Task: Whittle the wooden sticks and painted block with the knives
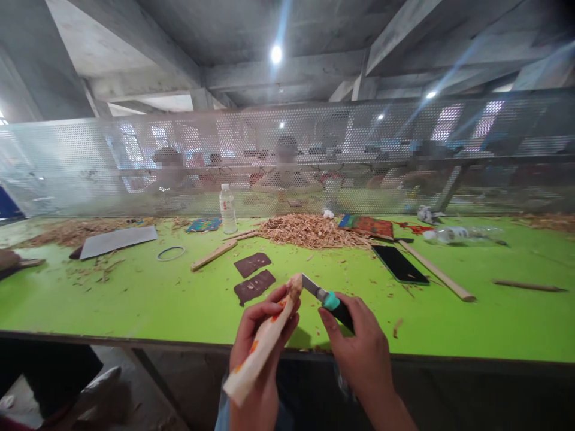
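My left hand (265,335) is wrapped round a pale wooden stick (258,362) with orange marks, slanting up and away from me over the table's front edge. The stick's far end is carved to a narrower, browner tip. In my right hand (362,341) is a carving knife (339,308) with a black and teal handle. Its blade points left and reaches the carved tip, seeming to touch it. Two pieces of dark brown sandpaper (254,286) lie on the green table (179,305) just beyond my left hand.
A heap of wood shavings (309,230) lies at the back, by an upright bottle (227,209). To the right are a phone (399,264), a wooden rod (438,272), a pencil (530,286) and a bottle on its side (467,234). A perforated screen (90,173) bounds the table behind.
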`<state>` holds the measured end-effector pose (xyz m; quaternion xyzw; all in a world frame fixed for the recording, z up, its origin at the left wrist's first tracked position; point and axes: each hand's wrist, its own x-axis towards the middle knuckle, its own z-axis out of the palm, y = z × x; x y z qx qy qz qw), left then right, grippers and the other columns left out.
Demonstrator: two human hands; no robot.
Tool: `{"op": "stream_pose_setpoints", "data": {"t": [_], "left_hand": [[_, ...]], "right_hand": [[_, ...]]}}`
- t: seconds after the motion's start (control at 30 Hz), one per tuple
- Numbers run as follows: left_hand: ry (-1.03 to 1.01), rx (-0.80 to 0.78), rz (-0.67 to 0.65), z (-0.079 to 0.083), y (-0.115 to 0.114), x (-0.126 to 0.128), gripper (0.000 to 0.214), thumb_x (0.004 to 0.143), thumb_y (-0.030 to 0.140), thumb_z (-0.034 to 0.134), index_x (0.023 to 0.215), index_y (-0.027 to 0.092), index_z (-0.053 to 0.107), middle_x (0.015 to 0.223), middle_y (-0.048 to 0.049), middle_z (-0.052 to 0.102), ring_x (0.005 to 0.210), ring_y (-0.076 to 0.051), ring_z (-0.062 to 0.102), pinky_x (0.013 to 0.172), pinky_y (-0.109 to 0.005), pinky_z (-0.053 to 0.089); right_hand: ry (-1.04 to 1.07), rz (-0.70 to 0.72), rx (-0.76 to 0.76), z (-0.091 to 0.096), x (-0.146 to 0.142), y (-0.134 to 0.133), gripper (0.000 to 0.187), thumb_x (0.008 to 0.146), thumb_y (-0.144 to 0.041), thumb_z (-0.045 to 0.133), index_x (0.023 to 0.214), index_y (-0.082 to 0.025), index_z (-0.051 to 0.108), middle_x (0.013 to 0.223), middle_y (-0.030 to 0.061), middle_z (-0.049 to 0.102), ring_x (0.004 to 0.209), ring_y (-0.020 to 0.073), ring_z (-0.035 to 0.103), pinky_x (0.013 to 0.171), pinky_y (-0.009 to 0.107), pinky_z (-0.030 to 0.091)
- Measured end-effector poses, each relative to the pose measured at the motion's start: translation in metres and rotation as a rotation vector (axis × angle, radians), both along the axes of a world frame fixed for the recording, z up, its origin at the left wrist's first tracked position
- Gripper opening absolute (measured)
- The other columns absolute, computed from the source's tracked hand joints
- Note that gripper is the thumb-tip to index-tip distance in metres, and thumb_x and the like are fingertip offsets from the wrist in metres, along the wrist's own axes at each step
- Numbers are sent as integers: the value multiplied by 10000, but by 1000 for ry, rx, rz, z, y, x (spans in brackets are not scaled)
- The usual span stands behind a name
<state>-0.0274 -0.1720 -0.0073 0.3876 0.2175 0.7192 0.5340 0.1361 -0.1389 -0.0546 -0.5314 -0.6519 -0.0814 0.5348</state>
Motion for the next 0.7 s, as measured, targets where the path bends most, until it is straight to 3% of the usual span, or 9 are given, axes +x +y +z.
{"op": "stream_pose_setpoints", "data": {"t": [0.07,0.17,0.33,0.43,0.53,0.6,0.7], "left_hand": [[5,-23,-60,-2,0,-5,162,890,282,756,1043,230,754,1453,-102,633,1348,-318,588,1065,-366,546],[105,-15,-84,-5,-1,-14,296,897,339,729,1173,240,768,1563,-102,523,1443,-358,471,1141,-420,481],[298,-82,-128,-8,-2,-21,444,980,389,623,1401,253,655,1566,-94,513,1486,-340,409,1239,-452,334],[260,-58,-181,-9,2,-15,522,959,360,674,1469,316,577,1605,-54,466,1493,-290,407,1203,-343,381],[155,-87,-154,-11,7,-7,635,909,264,750,1484,413,524,1663,16,377,1486,-244,422,1102,-226,456],[84,-115,-148,-12,10,-3,705,901,225,760,1506,445,474,1669,26,368,1474,-233,442,1093,-223,461],[19,-152,-212,-14,11,-1,758,905,226,759,1555,392,407,1574,-43,509,1397,-237,533,1095,-273,477]], "right_hand": [[14,1,5,-1,0,0,274,1010,-486,584,1111,-232,598,926,43,660,860,241,633,771,349,470],[12,6,-14,-1,1,-1,274,1008,-481,588,1125,-233,598,947,48,664,880,245,635,783,352,475],[-8,0,-10,0,2,-2,277,1011,-481,583,1120,-227,598,932,49,666,863,247,636,769,352,476],[-11,2,-5,0,1,-2,289,1012,-496,574,1117,-228,599,931,49,665,857,245,635,762,349,472],[-18,-5,0,-1,1,-1,302,1010,-513,572,1117,-232,603,922,46,661,857,247,630,764,350,462],[-36,-8,-5,-3,1,-1,311,1007,-520,574,1119,-231,607,917,46,660,859,250,628,771,353,456],[-65,-7,-18,-3,0,0,322,1005,-526,575,1119,-226,614,919,49,664,854,252,627,772,354,450]]}}
